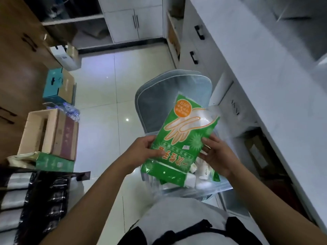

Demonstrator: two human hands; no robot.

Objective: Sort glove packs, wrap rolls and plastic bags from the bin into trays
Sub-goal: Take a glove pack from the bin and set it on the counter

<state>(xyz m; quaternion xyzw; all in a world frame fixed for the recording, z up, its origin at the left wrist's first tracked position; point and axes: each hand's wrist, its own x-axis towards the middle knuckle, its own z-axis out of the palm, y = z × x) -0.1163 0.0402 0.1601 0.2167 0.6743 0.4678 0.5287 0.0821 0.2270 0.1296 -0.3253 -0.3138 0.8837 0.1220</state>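
Note:
A green glove pack (pixel 184 131) with an orange hand outline and an orange circle is held up over the clear plastic bin (pixel 210 189). My left hand (pixel 143 151) grips its left edge, thumb on the front. My right hand (pixel 216 154) holds its right edge with curled fingers. Under the pack, the bin holds white wrap rolls (pixel 201 170) and more green packs (pixel 170 179), partly hidden. The bin's grey lid (pixel 159 103) stands open behind the pack.
A white counter with drawers (pixel 265 85) runs along the right. Cardboard boxes (pixel 51 133), a teal box (pixel 53 85) and a green box (pixel 54 163) line the left side. Black and silver packs (pixel 26 191) lie at lower left. Pale tiled floor (pixel 109 96) spreads between them.

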